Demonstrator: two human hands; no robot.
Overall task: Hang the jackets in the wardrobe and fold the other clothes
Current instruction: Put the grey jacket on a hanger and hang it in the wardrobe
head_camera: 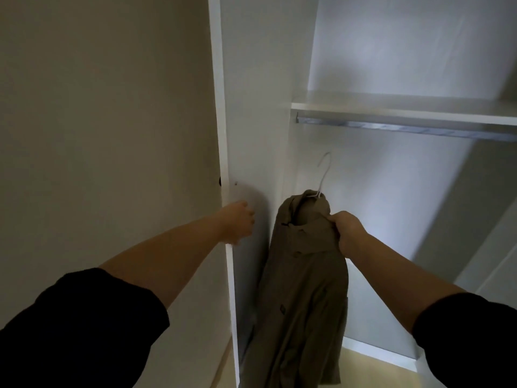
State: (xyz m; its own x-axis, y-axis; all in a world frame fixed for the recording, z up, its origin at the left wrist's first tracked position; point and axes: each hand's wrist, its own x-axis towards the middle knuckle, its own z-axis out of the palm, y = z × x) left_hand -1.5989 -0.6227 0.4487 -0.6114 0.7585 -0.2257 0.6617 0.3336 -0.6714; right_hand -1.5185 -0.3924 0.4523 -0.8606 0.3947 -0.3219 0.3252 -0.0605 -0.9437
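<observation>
Centre frame, the right hand (348,231) gripped the khaki buttoned jacket (305,289), its white wire hanger (324,175) pointing up towards the silver metal rail (405,127), upper right; the left hand (237,222) held the white wardrobe door (223,107).

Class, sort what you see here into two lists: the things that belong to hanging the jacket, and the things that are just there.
Part of the job: jacket, hanger, rail, wardrobe door, right hand gripping the jacket, left hand holding the door edge.

Just there: shelf, wall, floor.
</observation>
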